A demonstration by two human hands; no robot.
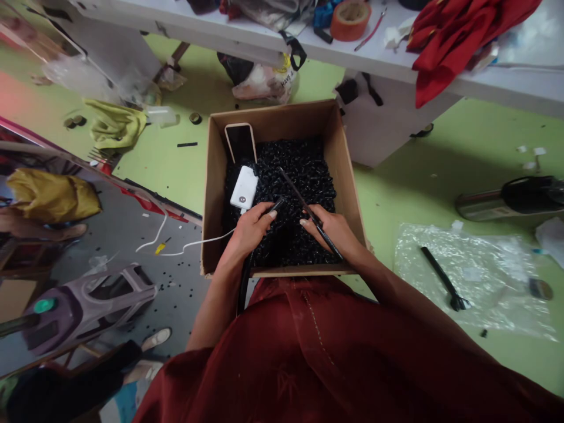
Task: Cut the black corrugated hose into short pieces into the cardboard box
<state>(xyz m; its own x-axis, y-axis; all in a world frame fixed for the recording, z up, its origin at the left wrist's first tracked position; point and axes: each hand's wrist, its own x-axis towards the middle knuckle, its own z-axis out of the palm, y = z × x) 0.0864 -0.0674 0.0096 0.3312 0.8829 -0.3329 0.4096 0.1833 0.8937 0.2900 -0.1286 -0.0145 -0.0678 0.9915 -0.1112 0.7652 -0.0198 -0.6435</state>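
Observation:
A cardboard box [211,194] in front of me holds a heap of small black pieces [291,158]. Over its left part, my left hand [253,229] pinches a black ribbed strip [277,204], whose tip sticks out past the thumb. A black band [244,288] runs down from under this hand over the box's near edge. On the right, my right hand [330,229] is closed around a thin dark rod [297,195] that slants up to the left over the heap. A white power bank [244,187] and a phone [240,141] rest inside the box's left side.
A white cable [198,242] leads left from the power bank. Behind the box is a white table [388,50] with orange tape [351,20] and red cloth [458,41]. Clear plastic [480,276] and a steel flask [489,204] lie right; a stool [97,299] lies left.

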